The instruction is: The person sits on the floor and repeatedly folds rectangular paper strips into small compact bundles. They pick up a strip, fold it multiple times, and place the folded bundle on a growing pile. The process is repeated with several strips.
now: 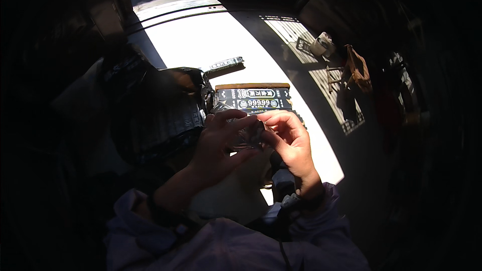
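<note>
Both of my hands are raised before me, fingertips close together around a small, crumpled-looking thin sheet (pixel 244 139), dark and partly shiny. My left hand (pixel 216 145) lies mostly in shadow, with its fingers over the sheet's left side. My right hand (pixel 295 141), in sunlight, pinches the right side between thumb and fingers. Just beyond the fingertips are flat dark printed paper pieces (pixel 256 98) bearing white writing and patterns. My fingers cover their near part. A brown wooden strip (pixel 252 86) runs along their far edge.
An open black plastic bag (pixel 165 98) at the left holds similar printed pieces. One narrow printed bundle (pixel 225 64) lies on the sunlit floor (pixel 188 37). At the right stand a pale bucket (pixel 322 46) and a brown cloth or bag (pixel 357 67) by a small frame. Deep shadow hides both sides.
</note>
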The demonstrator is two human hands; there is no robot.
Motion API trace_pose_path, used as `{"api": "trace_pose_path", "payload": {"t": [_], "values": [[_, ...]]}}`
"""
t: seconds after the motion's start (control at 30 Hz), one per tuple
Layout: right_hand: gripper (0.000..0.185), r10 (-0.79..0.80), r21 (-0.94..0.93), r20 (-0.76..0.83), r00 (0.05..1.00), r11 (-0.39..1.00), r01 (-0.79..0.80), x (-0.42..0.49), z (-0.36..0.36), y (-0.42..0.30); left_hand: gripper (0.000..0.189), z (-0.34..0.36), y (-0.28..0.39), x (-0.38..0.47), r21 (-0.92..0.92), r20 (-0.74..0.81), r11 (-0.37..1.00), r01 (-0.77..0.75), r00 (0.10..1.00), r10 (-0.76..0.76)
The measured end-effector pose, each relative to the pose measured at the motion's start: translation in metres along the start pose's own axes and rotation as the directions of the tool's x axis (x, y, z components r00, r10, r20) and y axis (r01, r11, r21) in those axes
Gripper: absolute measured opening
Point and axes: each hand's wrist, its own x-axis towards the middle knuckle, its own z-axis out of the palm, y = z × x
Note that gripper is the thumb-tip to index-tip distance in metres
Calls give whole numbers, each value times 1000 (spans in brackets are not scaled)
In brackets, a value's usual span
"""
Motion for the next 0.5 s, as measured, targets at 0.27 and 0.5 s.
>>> {"api": "trace_pose_path", "payload": {"t": [0.27, 0.5], "values": [[25, 161, 59, 180, 970, 983, -174, -7, 2, -7, 88, 13, 0, -10, -243, 124, 967, 72, 991, -43], [26, 295, -36, 108, 949, 955, -293, -9, 2, -9, 77, 15, -4, -11, -185, 78, 982, 29, 997, -14]]}}
